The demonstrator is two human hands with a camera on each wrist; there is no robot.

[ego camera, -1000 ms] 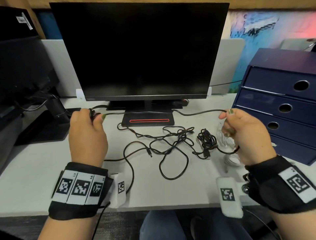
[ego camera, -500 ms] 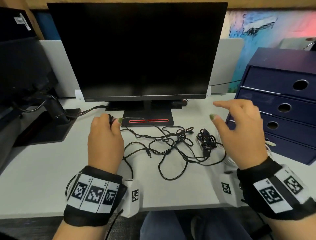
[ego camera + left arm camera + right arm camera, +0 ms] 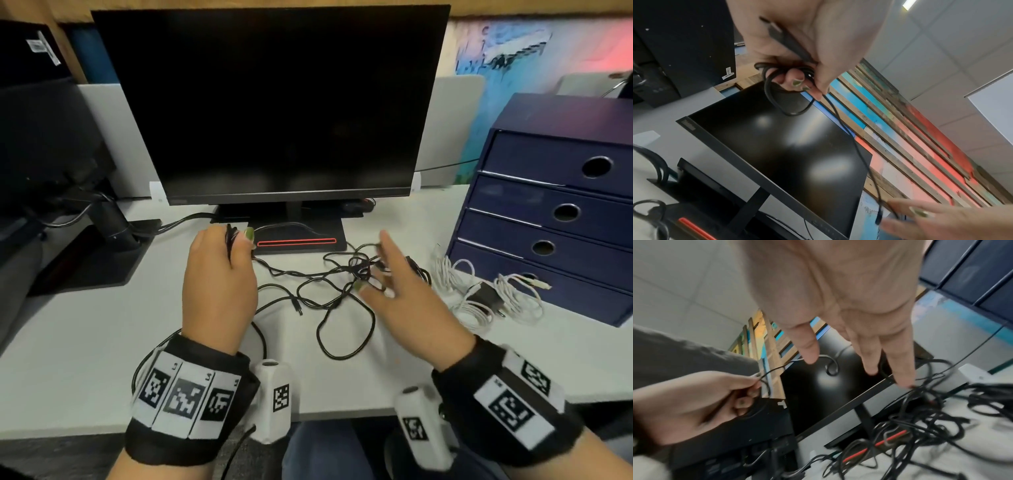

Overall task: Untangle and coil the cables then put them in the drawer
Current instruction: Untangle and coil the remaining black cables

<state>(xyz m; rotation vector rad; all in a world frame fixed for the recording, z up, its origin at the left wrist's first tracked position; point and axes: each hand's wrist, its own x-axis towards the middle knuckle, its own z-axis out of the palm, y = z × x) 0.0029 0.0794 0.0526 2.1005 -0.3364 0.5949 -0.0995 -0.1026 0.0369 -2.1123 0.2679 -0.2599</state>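
The left hand [image 3: 219, 284] was closed around a few small loops of a black cable [image 3: 777, 91], with the thumb pressing them against the curled fingers [image 3: 797, 81], and it was raised above the desk [image 3: 68, 359] in front of the monitor [image 3: 267, 102]. From this hand the cable ran to the right, down into a tangle [image 3: 342, 281] of black cables that lay on the desk near the monitor base [image 3: 298, 240]. The right hand [image 3: 404, 291] was above the right part of the tangle, with its fingers [image 3: 900, 369] straight and spread, and it was holding nothing; in the right wrist view one fingertip was very near to a strand, but whether it touched could not be told because of blur. To the right of the tangle, white cables [image 3: 479, 294] and a dark charger [image 3: 486, 294] lay on the desk just in front of the blue drawer unit [image 3: 555, 192]. All four drawers of the unit were shut. A second black screen [image 3: 41, 137] stood at the left side of the desk.
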